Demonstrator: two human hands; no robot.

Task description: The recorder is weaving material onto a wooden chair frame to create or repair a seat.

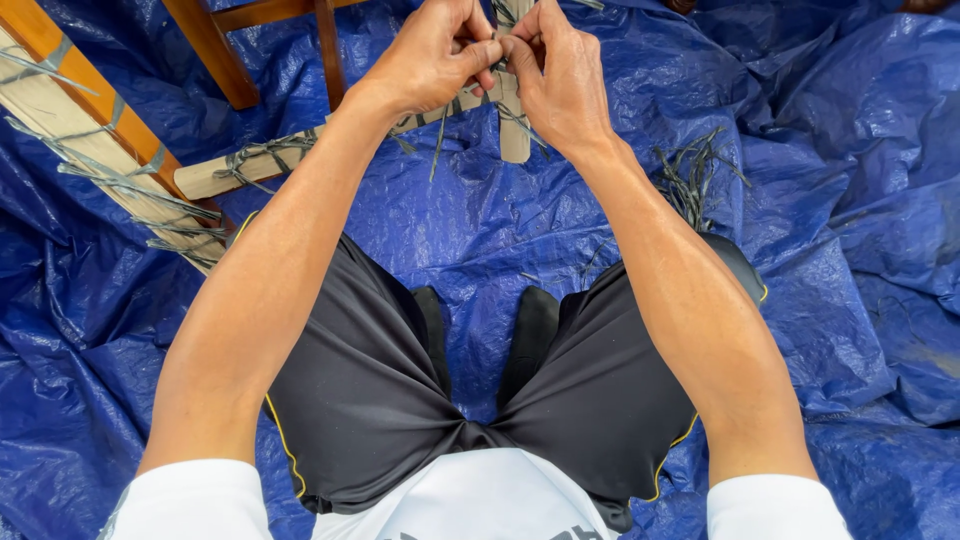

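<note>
Two pale wooden sticks cross at the top centre: a long slanted stick [262, 158] and an upright stick [515, 140]. Dark grey cord [437, 150] is wound around the crossing, with loose ends hanging down. My left hand [430, 55] and my right hand [555, 70] meet at the crossing, fingers pinched on the cord. The knot itself is hidden behind my fingers.
I sit on a crumpled blue tarp [850, 200], legs in black shorts. A cord-lashed wooden frame [90, 140] lies at the left, brown chair legs [215, 50] stand at the top left, and a bundle of loose dark cord [690, 180] lies beside my right forearm.
</note>
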